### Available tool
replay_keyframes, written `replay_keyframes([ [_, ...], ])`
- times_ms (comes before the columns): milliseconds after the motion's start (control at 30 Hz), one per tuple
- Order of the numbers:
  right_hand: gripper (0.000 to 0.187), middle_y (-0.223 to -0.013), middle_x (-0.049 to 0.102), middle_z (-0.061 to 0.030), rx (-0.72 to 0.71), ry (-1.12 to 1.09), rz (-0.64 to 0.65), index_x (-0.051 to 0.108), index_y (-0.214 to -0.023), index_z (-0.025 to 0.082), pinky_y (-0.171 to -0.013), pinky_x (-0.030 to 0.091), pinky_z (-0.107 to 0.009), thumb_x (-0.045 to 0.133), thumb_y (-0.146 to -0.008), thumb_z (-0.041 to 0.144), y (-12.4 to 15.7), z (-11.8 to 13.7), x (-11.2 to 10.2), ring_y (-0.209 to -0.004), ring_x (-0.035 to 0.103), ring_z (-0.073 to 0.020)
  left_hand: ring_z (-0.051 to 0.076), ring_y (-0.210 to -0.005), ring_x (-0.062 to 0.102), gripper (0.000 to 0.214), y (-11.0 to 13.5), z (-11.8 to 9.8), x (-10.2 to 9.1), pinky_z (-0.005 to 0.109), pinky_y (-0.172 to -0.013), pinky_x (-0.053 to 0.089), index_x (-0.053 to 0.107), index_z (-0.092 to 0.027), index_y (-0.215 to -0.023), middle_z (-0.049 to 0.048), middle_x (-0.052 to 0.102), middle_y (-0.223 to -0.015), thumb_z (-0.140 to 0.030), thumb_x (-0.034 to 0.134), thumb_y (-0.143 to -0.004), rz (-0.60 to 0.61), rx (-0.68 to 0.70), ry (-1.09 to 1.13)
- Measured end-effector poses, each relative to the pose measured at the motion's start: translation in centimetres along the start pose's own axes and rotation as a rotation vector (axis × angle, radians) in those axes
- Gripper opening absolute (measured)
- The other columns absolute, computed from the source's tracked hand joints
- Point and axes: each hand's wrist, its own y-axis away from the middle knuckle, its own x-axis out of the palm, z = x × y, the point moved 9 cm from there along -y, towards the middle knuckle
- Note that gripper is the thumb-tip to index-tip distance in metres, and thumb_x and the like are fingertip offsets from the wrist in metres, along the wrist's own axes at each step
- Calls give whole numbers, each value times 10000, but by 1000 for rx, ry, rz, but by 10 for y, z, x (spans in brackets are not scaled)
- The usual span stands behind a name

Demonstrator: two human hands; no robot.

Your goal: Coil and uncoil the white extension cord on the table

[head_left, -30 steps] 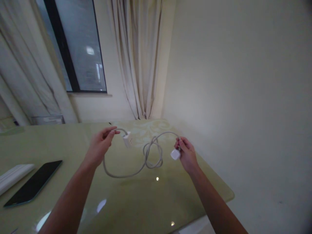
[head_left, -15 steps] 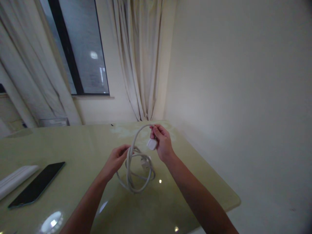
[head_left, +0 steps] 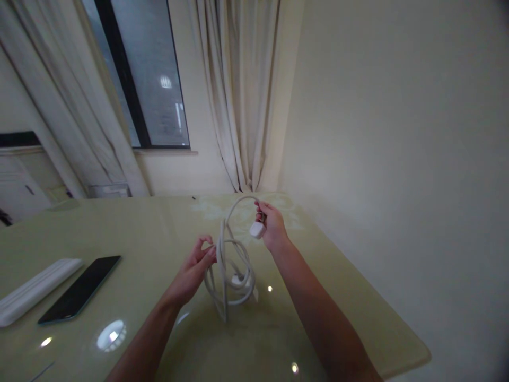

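A pale power cord [head_left: 221, 265] hangs in loose loops above the table. My left hand [head_left: 194, 270] pinches the left side of the loops between thumb and fingers, with the index finger curled. My right hand [head_left: 272, 225] is closed on the cord's upper end, higher and farther right. Just below its fingers sticks out a white plug [head_left: 257, 229]. From there the cord arcs over to the loops. A second white end piece [head_left: 241, 281] shows behind the lower loops, partly hidden by them; its exact kind is unclear.
A glossy pale-green table [head_left: 151, 228] reflects ceiling lights. On its left lie a dark flat tablet-like slab [head_left: 79, 290] and a long white bar-shaped object [head_left: 37, 286]. A wall [head_left: 397, 159] runs along the right; curtains [head_left: 242, 95] and a window [head_left: 155, 74] stand behind.
The view has shifted slightly left. The left-hand fingers have changed their hold on the loops, which have turned and look narrower. The right hand still holds the plug end.
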Motion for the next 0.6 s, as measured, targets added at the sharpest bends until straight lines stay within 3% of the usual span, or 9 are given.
replay_keyframes([
  [100, 221, -658, 574, 32, -2, 130, 43, 671, -809, 178, -497, 358, -231, 723, -811, 393, -11, -13, -1, -510, 441, -83, 156, -726, 617, 362, 4, -2, -5, 278, -709, 510, 651, -292, -995, -4, 708, -868, -541, 842, -815, -15, 4, 21],
  [200, 120, -638, 602, 29, -33, 290, 114, 700, -770, 178, -548, 359, -242, 701, -841, 274, -14, -18, 0, -545, 485, -101, 209, -831, 667, 375, 6, -8, 0, 332, -808, 545, 765, -257, -1042, 57, 742, -936, -514, 867, -789, 41, 7, -149],
  [333, 114, -650, 623, 31, -88, 468, 183, 741, -807, 197, -603, 362, -247, 665, -891, 185, -8, -14, 4, -606, 526, -116, 244, -909, 686, 327, 8, -34, 9, 347, -819, 559, 838, -237, -994, 94, 742, -962, -520, 820, -830, 44, 191, -360],
  [467, 147, -617, 626, 35, -123, 664, 305, 734, -806, 201, -586, 370, -235, 654, -929, 198, 4, -11, 20, -572, 538, -105, 229, -893, 690, 257, 11, -46, 9, 325, -754, 575, 857, -262, -954, 85, 715, -946, -491, 756, -892, -55, 390, -571],
  [600, 162, -597, 620, 36, -83, 587, 418, 714, -807, 191, -503, 387, -218, 698, -918, 307, 16, -13, 35, -490, 550, -92, 261, -1037, 694, 173, 26, -50, -4, 426, -907, 597, 862, -306, -994, 94, 721, -1147, -390, 719, -943, -286, 662, -841],
])
